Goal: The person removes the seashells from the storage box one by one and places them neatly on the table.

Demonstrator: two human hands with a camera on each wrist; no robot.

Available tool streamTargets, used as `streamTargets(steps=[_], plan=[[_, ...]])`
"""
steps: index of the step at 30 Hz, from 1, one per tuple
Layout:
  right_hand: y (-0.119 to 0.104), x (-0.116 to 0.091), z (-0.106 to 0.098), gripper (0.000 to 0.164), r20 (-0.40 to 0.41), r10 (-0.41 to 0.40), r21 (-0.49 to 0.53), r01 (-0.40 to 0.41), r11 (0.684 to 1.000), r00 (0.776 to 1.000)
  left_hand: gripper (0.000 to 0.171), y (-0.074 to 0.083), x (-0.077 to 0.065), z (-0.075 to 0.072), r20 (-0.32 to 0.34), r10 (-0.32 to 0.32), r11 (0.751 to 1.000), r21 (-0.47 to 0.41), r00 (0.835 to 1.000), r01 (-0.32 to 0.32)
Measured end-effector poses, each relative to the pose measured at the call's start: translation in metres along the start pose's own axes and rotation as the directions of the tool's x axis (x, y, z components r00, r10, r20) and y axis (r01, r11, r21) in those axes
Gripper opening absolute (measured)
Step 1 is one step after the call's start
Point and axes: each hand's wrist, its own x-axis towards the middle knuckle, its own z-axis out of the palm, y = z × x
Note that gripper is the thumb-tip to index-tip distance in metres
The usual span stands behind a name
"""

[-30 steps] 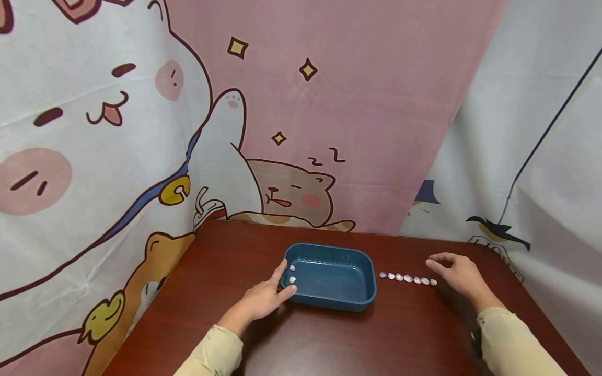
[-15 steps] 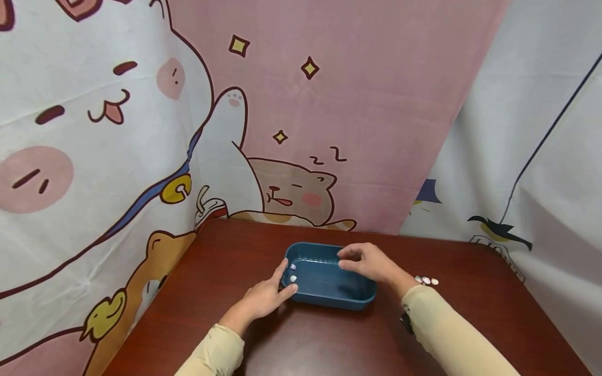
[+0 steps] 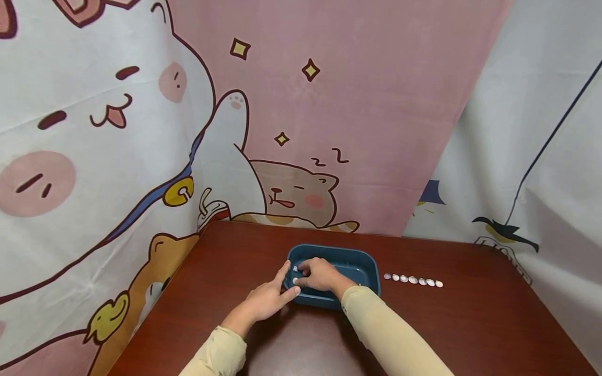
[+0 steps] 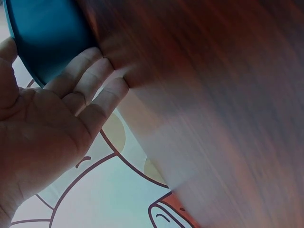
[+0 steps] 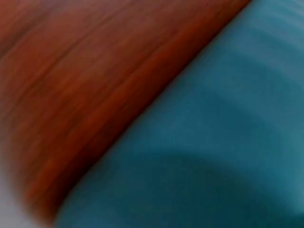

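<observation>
A dark teal rectangular tray (image 3: 371,261) lies on the table in the head view, two small pale seashells at its left end: a far shell (image 3: 295,268) and a near shell (image 3: 295,281). My left hand (image 3: 265,298) rests against the tray's left end, index finger along the side and thumb at the near corner. In the left wrist view its fingers (image 4: 85,76) lie loosely extended beside the tray's outer wall. Inside the tray, my right hand (image 3: 321,274) has thumb and fingertips apart beside the two shells. It does not show in the blurred right wrist view.
Several small shells (image 3: 413,280) form a row on the reddish-brown table (image 3: 451,324), right of the tray. A cartoon-printed cloth (image 3: 376,130) hangs behind and beside the table.
From the right end of the shell row, my right hand has moved left over the tray and down to the shells inside. My left hand has stayed at the tray.
</observation>
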Motion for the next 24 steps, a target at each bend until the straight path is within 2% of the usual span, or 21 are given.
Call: streamTargets(steps=[6, 14, 19, 22, 24], plan=[[-0.010, 0.007, 0.009, 0.043, -0.042, -0.009, -0.012, 0.009, 1.000, 0.999, 0.088, -0.002, 0.001, -0.001, -0.005, 0.029, 1.000, 0.010, 1.000, -0.029], [-0.013, 0.014, 0.020, 0.010, -0.169, 0.007, -0.069, -0.019, 0.997, 0.986, 0.087, -0.003, -0.001, 0.000, -0.004, 0.027, 1.000, 0.000, 1.000, -0.027], [-0.014, 0.015, 0.020, 0.011, -0.200, 0.038, -0.086, -0.056, 0.995, 0.979, 0.087, -0.002, -0.001, 0.000, 0.005, 0.024, 1.000, -0.008, 1.000, -0.024], [-0.013, 0.014, 0.015, 0.009, -0.221, 0.001, -0.190, -0.044, 0.981, 0.975, 0.087, 0.000, -0.002, -0.002, 0.002, 0.021, 1.000, -0.006, 1.000, -0.021], [-0.010, 0.013, 0.010, 0.010, -0.227, -0.047, -0.311, -0.026, 0.950, 0.973, 0.088, 0.001, -0.002, -0.004, -0.002, 0.016, 1.000, -0.004, 1.000, -0.016]])
